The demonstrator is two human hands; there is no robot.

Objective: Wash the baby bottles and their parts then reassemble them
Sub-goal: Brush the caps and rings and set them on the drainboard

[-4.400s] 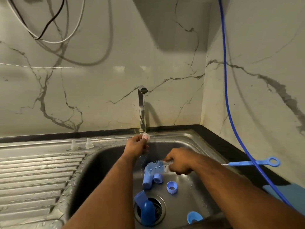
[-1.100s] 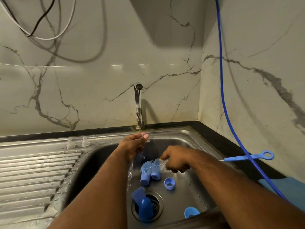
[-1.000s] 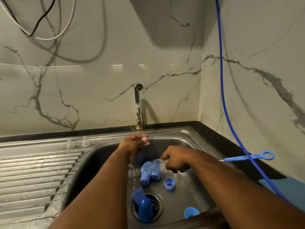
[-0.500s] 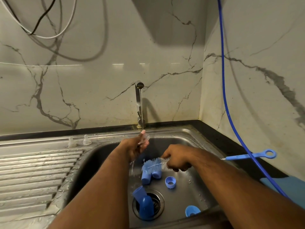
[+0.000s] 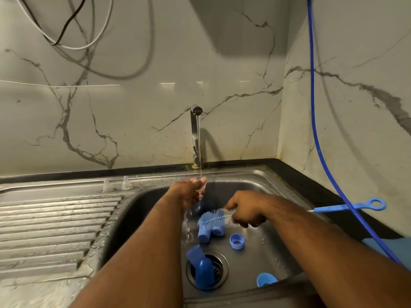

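Note:
My left hand (image 5: 189, 193) holds a small clear teat (image 5: 202, 185) under the thin stream from the tap (image 5: 195, 134); water runs off it into the sink (image 5: 255, 258). My right hand (image 5: 245, 211) grips the bottle brush, whose blue bristles (image 5: 211, 218) point left and whose blue loop handle (image 5: 355, 206) sticks out to the right. On the sink floor lie two blue bottle pieces (image 5: 210, 233) under the bristles, a blue ring (image 5: 237, 241), a dark blue bottle (image 5: 201, 268) over the drain and a blue cap (image 5: 266, 280).
Two more clear teats (image 5: 117, 185) stand upright on the ribbed steel drainboard (image 5: 55, 230) to the left. A blue hose (image 5: 315, 134) hangs down the right wall and crosses the brush handle. A blue cloth (image 5: 387, 246) lies on the dark counter at right.
My left hand has kept turning the teat under the stream, staying in the same place. My right hand and the brush have held still above the sink floor.

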